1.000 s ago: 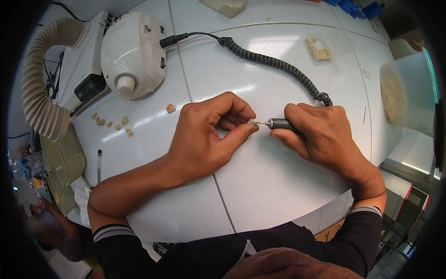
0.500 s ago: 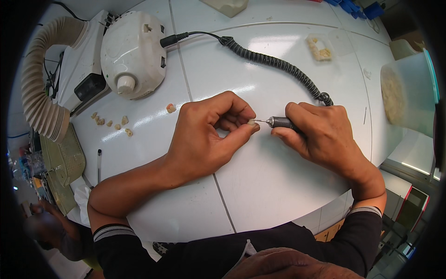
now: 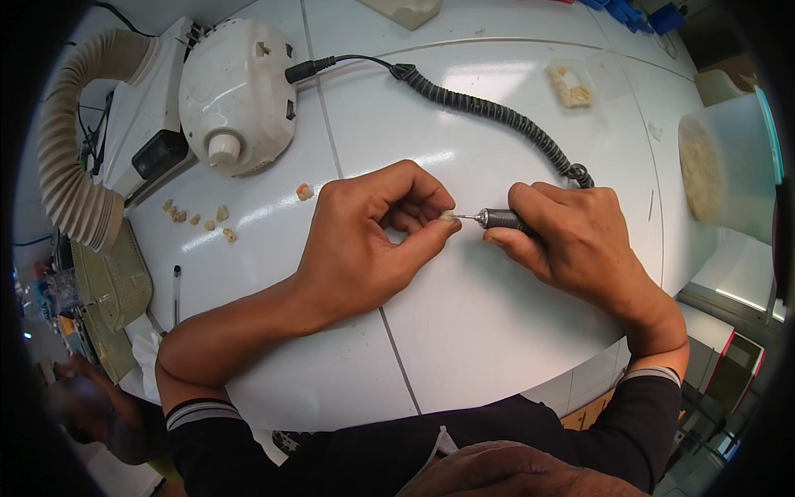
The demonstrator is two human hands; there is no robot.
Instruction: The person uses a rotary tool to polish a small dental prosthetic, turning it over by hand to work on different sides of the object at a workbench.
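Observation:
Between the thumb and fingertips of my left hand (image 3: 356, 240) is a small tooth-coloured dental crown (image 3: 448, 216), mostly covered by the fingers. My right hand (image 3: 575, 240) grips a dark rotary handpiece (image 3: 502, 219) like a pen, pointing left. Its thin metal bur (image 3: 466, 216) meets the crown or lies right against it; contact is too small to tell. A black coiled cord (image 3: 489, 103) runs from beside my right hand to a white control unit (image 3: 236, 99) with a round knob, at the far left.
Several loose tooth-coloured pieces (image 3: 222, 214) and one pinkish piece (image 3: 305, 192) lie left of my hands. A pen (image 3: 176, 294) rests near my left forearm. Tooth pieces fill a small clear box (image 3: 570, 87) at back right. A ribbed hose (image 3: 62, 149) and a plastic tub (image 3: 720, 157) flank the table.
The crown looks slightly tipped between my left fingertips, with a little more of it showing. Both hands and the handpiece stay practically in place.

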